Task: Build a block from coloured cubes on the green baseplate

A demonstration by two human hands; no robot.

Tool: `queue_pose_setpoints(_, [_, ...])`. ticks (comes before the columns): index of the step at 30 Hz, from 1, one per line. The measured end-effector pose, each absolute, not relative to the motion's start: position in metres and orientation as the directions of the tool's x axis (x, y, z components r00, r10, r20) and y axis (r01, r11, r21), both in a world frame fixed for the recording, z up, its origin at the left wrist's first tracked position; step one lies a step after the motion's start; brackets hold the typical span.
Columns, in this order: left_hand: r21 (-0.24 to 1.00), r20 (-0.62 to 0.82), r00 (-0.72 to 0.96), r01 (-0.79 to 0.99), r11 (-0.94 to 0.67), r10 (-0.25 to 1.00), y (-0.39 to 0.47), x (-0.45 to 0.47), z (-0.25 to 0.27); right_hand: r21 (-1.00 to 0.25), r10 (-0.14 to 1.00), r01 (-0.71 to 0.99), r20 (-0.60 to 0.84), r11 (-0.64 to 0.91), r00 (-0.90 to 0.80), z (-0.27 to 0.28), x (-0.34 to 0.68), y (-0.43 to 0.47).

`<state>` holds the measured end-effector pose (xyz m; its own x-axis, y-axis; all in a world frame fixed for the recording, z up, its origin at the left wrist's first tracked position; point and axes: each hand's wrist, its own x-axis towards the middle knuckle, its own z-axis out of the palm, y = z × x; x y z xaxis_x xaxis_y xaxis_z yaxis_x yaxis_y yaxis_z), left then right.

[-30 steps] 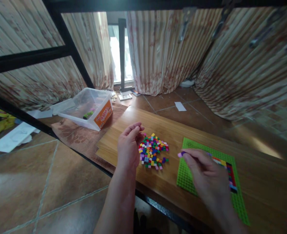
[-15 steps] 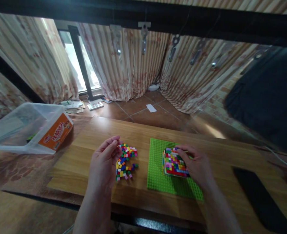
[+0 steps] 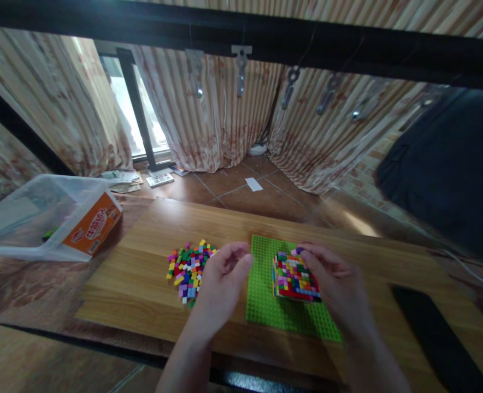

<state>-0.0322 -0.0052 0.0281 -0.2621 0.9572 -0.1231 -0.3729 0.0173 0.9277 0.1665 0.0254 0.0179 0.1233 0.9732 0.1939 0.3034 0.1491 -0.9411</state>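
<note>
My right hand [image 3: 334,273] is at the right side of a block of small multicoloured toy bricks [image 3: 293,278], which stands on a green studded baseplate [image 3: 261,311]. Its thumb and fingers pinch a small purple brick [image 3: 300,250] at the block's top far edge, partly covered by the fingers. My left hand [image 3: 225,281] hovers between the loose bricks and the baseplate, fingers curled toward the thumb. Whatever lies between those fingertips, if anything, is hidden. Behind its wrist and knuckles spreads a pile of loose coloured bricks [image 3: 186,267], partly covered by the hand.
A clear plastic bin [image 3: 45,218] with an orange label stands left of the wooden board [image 3: 122,273]. At the right lies a black flat object [image 3: 434,327]. A dark bar [image 3: 241,27] crosses the view above, with metal hangers below it. Curtains [image 3: 208,120] hang behind.
My left hand has moved right, away from the loose bricks toward the baseplate, uncovering more of the pile. My right hand stays by the brick block, and the purple brick now shows at its fingertips.
</note>
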Motion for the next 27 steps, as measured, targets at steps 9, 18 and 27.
queue_pose_setpoints(9, [0.866,0.000,-0.057,-0.499,-0.029,0.998,-0.012,0.005,0.034,-0.966,0.975,0.131,0.224,0.222,0.003,0.036,0.136,0.005])
queue_pose_setpoints(18, [0.879,-0.018,0.027,-0.475,0.029,0.999,-0.015,0.002,0.042,-0.990,0.991,-0.047,0.132,0.133,0.027,0.036,0.143,0.003])
queue_pose_setpoints(27, [0.911,-0.149,-0.242,-0.411,0.038,0.959,-0.001,-0.018,0.027,-0.839,0.945,0.519,0.283,0.162,0.162,-0.002,0.190,0.038])
